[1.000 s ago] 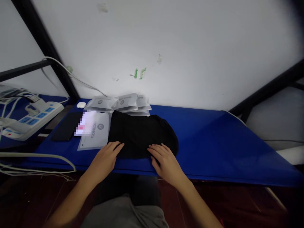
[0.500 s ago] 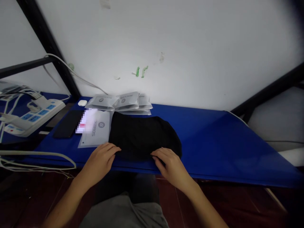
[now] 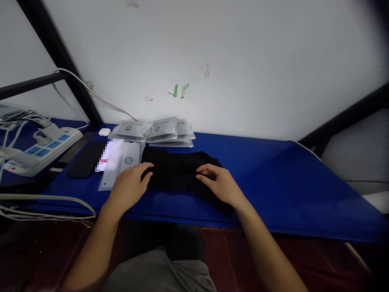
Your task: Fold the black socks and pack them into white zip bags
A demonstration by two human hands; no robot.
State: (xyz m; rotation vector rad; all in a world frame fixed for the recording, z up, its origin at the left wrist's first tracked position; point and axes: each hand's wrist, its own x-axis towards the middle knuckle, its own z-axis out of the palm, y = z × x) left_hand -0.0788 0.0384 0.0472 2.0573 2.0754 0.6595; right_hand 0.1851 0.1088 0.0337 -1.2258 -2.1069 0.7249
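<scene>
A soft black cloth (image 3: pixel 174 172) lies on the blue tabletop (image 3: pixel 279 182), its near side folded up over itself in the middle. My left hand (image 3: pixel 130 182) pinches the fold near the cloth's left end, thumb and fingers closed on the fabric. At the right part of the same fold, my right hand (image 3: pixel 220 182) grips the cloth between thumb and fingers. A corner of the fabric hangs toward the table's front edge below my right hand. Under the cloth's left end lies a flat frosted plastic bag (image 3: pixel 133 150) with grey print, partly covered by my left hand.
Several filled frosted bags (image 3: pixel 164 127) are piled against the wall. To the left lie a black phone (image 3: pixel 86 158), a lit, blurred screen (image 3: pixel 111 154) and a white earphone case (image 3: pixel 105 132). A white power strip (image 3: pixel 45 152) with cables is farther left; black frame bars (image 3: pixel 60 61) flank the table.
Both hands have moved away from the table's front edge, carrying the cloth's near edge up and over. The cloth now looks narrower, with a corner sticking out at the lower right.
</scene>
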